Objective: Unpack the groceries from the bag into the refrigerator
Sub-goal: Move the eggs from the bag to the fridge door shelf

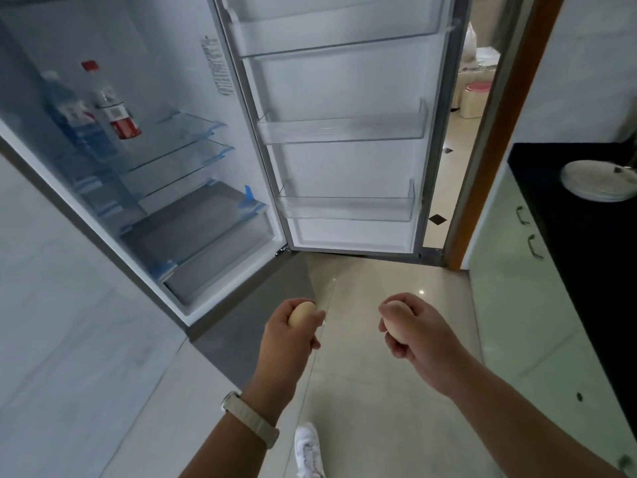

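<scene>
My left hand (287,334) grips a pale brown egg (301,313), held low over the floor in front of the open refrigerator (193,188). A second egg (395,331) sits in my right hand (412,331), whose fingers curl round it. The refrigerator door (344,160) stands wide open ahead, with clear door bins (344,131) that hold nothing. Inside, on the left, a bottle with a red cap and red label (115,108) stands beside a blue-labelled bottle (74,115). Glass shelves (179,146) and a bottom drawer (213,250) lie below. The grocery bag is out of view.
A black countertop (579,243) with stacked white plates (599,181) runs along the right, over pale green cabinets (510,270). A brown door frame (496,132) stands past the fridge door, with another room behind. A white wall panel (69,305) is at left. My white shoe (308,450) is on the tiled floor.
</scene>
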`<action>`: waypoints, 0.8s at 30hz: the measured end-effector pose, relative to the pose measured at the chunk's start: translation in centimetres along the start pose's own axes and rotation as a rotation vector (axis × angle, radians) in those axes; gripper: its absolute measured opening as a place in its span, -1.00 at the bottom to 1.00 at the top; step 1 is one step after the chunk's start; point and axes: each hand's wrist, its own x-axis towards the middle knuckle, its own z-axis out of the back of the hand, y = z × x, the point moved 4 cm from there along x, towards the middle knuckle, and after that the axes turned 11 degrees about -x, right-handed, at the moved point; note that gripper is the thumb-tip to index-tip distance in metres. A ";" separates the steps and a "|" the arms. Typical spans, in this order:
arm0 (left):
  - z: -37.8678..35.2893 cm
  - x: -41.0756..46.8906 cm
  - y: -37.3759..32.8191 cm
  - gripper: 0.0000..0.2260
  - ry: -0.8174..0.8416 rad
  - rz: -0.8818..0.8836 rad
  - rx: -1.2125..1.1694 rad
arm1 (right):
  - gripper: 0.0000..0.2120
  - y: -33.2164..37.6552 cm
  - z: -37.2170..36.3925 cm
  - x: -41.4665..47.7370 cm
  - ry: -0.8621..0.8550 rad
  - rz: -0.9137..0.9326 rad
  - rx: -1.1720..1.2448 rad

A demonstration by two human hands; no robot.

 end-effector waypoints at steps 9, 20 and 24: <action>3.7 14.3 -0.9 -0.90 0.047 0.046 -0.067 | -0.94 3.0 -3.4 11.4 -0.123 -0.073 -0.015; 6.3 29.0 -2.8 -0.87 0.177 0.037 -0.055 | -0.93 8.1 -7.1 21.7 -0.309 -0.062 0.072; 5.4 32.1 -3.7 -0.86 0.220 0.022 -0.065 | -0.91 8.2 -7.0 23.5 -0.334 -0.103 0.121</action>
